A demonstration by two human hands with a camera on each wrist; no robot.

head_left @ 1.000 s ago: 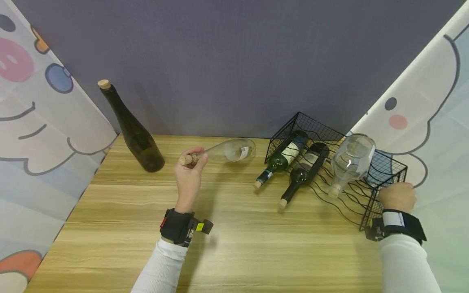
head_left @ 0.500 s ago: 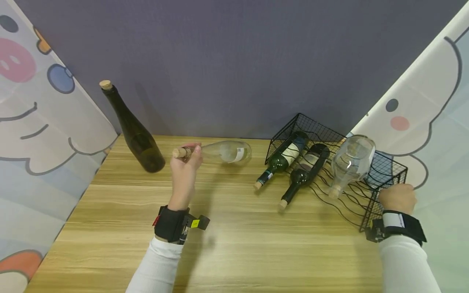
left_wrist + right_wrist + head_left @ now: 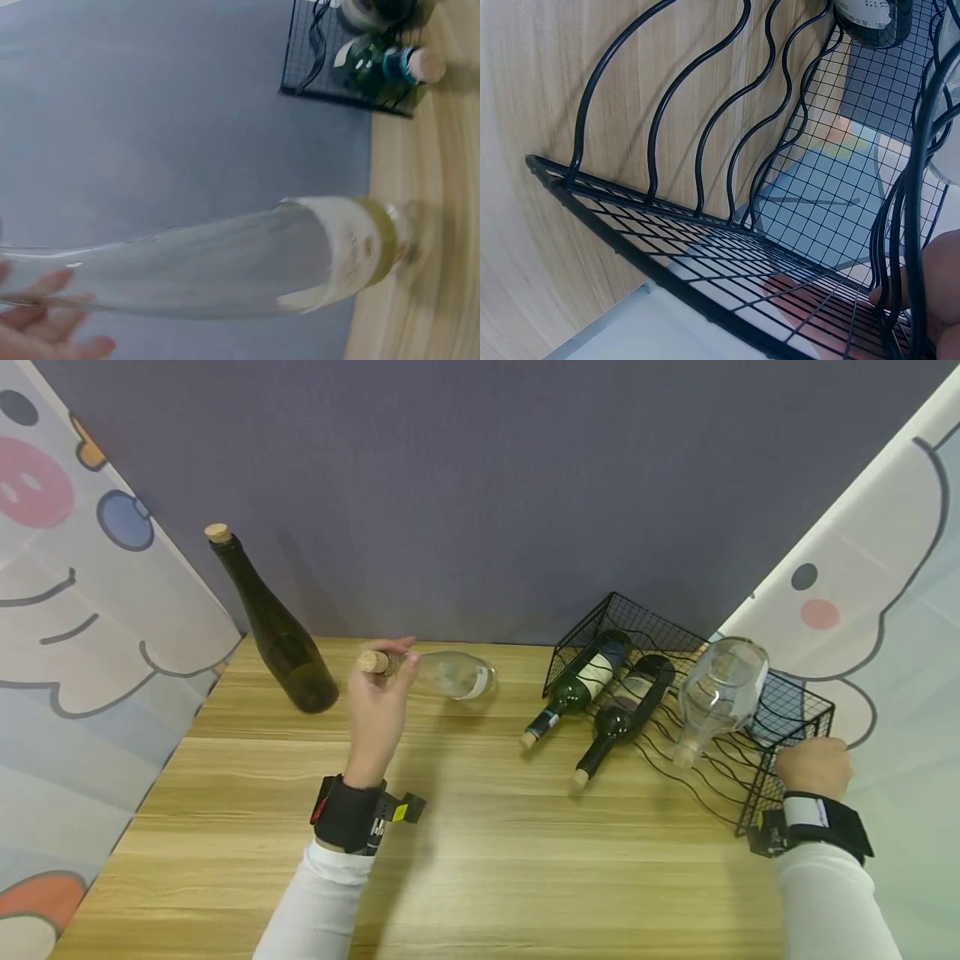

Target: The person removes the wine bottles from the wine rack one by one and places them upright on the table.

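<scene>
My left hand [image 3: 377, 714] grips a clear glass wine bottle [image 3: 453, 675] by its corked neck, thumb on the near side. The bottle leans, with its base toward the rack and low over the table. Its white and gold label [image 3: 349, 247] faces the left wrist camera. At the right, my right hand [image 3: 815, 767] holds the end panel of a black wire wine rack [image 3: 787, 689], and fingers [image 3: 937, 289] curl round its wires. In the rack lie a green bottle [image 3: 573, 693], a dark bottle [image 3: 615, 718] and a wide clear bottle [image 3: 720, 681], corks toward me.
A tall dark bottle [image 3: 288, 652] with a cork stands upright at the back left of the wooden table [image 3: 570, 877]. Behind the table rises a grey panel [image 3: 450, 502]. Cartoon-printed cloths [image 3: 67, 635] flank both sides.
My left hand has shifted slightly left, carrying the clear bottle; its base has swung left and toward me, so the bottle looks shorter and more upright. The right hand and rack stay in place.
</scene>
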